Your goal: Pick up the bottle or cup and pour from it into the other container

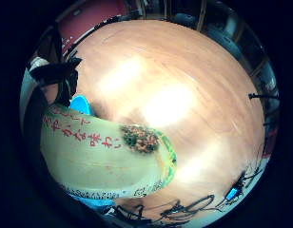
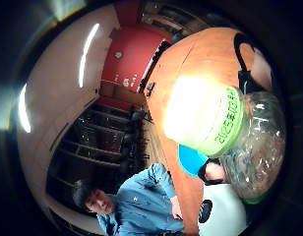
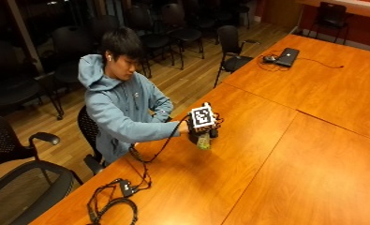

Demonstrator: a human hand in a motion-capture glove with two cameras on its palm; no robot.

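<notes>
My grip (image 3: 200,133) is wrapped round a green-labelled bottle (image 3: 203,140), held above the bench (image 3: 278,154) in front of me. Little-finger view: the bottle (image 1: 99,152) lies across my palm, red characters on its label, open bench wood beyond it. Thumb view adds what that one lacks: the bottle's clear ribbed body (image 2: 255,142), a blue item (image 2: 191,160) and a white container (image 2: 218,214) close under my grip. Outside view: a laptop (image 3: 287,56) far across the bench, cables (image 3: 113,201) at the near edge.

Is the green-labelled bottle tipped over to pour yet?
Cannot tell. The gloved right hand grips the bottle above the table, but its tilt is hidden.
</notes>
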